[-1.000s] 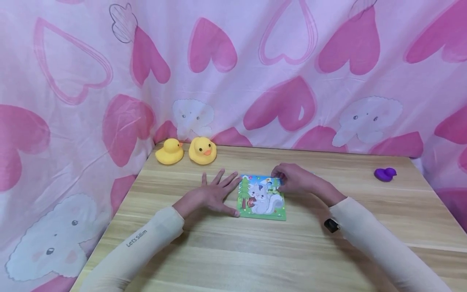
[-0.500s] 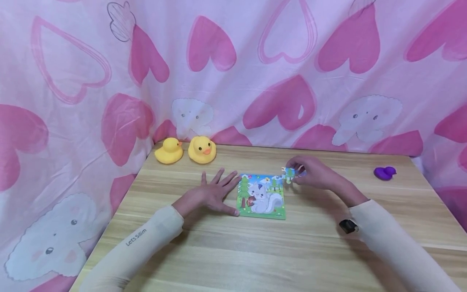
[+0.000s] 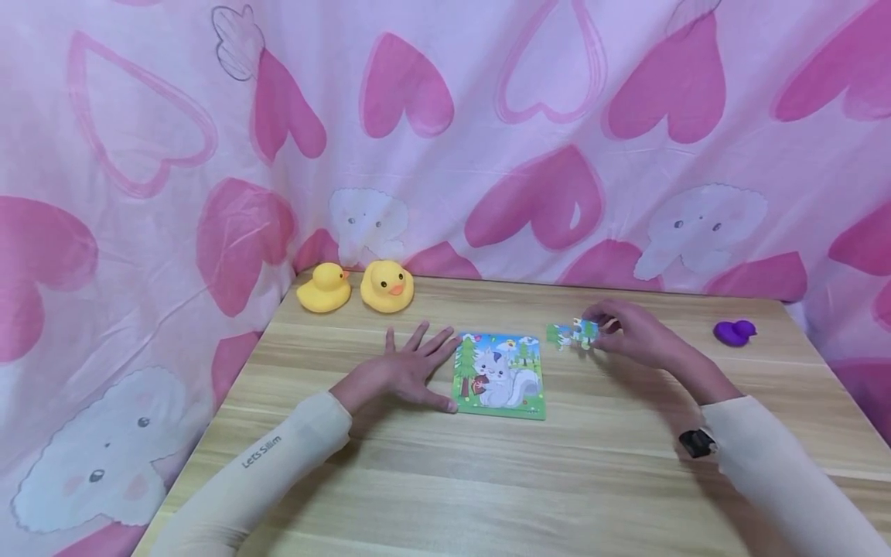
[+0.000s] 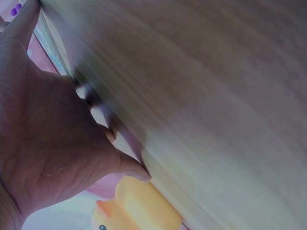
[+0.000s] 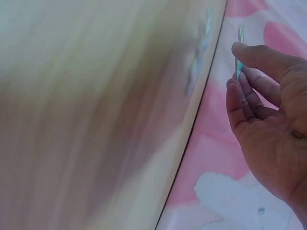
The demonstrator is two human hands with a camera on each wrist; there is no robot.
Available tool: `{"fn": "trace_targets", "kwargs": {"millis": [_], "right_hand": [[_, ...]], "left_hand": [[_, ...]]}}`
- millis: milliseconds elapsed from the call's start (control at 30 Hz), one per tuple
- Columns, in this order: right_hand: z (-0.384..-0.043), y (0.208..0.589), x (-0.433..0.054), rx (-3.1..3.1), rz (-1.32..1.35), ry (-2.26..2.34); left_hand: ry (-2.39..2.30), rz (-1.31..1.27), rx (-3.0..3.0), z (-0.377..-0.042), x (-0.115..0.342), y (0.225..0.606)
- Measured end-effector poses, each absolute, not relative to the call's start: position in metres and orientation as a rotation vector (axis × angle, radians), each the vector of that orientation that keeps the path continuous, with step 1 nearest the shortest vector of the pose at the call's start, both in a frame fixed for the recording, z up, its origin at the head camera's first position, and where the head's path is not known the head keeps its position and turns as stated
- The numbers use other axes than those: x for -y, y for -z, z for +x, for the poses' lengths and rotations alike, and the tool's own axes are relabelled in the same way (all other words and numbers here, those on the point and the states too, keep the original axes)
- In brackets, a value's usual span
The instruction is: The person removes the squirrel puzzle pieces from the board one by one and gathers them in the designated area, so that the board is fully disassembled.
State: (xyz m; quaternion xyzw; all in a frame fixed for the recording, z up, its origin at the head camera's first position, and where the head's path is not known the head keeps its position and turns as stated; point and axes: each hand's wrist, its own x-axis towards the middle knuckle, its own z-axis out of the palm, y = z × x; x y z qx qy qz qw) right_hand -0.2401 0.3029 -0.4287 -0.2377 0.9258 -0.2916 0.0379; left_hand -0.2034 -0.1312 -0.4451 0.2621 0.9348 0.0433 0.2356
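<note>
Jigsaw puzzle [image 3: 497,391], one, squarish, printed with a grey squirrel and green trees; flat near the middle of the table [image 3: 445,487]. Directions below are from its centre, head view.

Held piece [image 3: 588,331], blue and green: at two o'clock, pinched between thumb and fingertips of the right hand [image 3: 629,333]; seen nearly edge-on in the right wrist view.

Second piece [image 3: 559,334], green and pale: just inside the held piece, same direction; cannot tell whether the two touch.

Left hand [image 3: 411,375]: at nine o'clock, palm down, fingers spread apart, thumb and forefinger tips at the puzzle's edge.

Yellow ducks, two: one facing front [image 3: 387,288], one in profile [image 3: 323,288], both at ten o'clock.

Purple duck [image 3: 734,333]: just before three o'clock, well apart.

Sleeves [image 3: 278,452], pale; dark lettering on the left.

Curtain [image 3: 445,178], pink with hearts: at twelve o'clock.
</note>
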Motion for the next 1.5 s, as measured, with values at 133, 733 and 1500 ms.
{"fn": "trace_targets", "kwargs": {"millis": [133, 733, 1500], "right_hand": [[-0.238, 0.435, -0.317, -2.853, -0.713, 0.903], [-0.242, 0.452, -0.36, -2.87, -0.674, 0.829], [-0.246, 0.441, -0.362, -2.809, -0.71, 0.792]], "left_hand": [[-0.133, 0.721, -2.552, -0.202, 0.13, 0.444], [-0.148, 0.702, -2.553, -0.201, 0.133, 0.444], [-0.149, 0.714, -2.546, -0.202, 0.13, 0.441]]}}
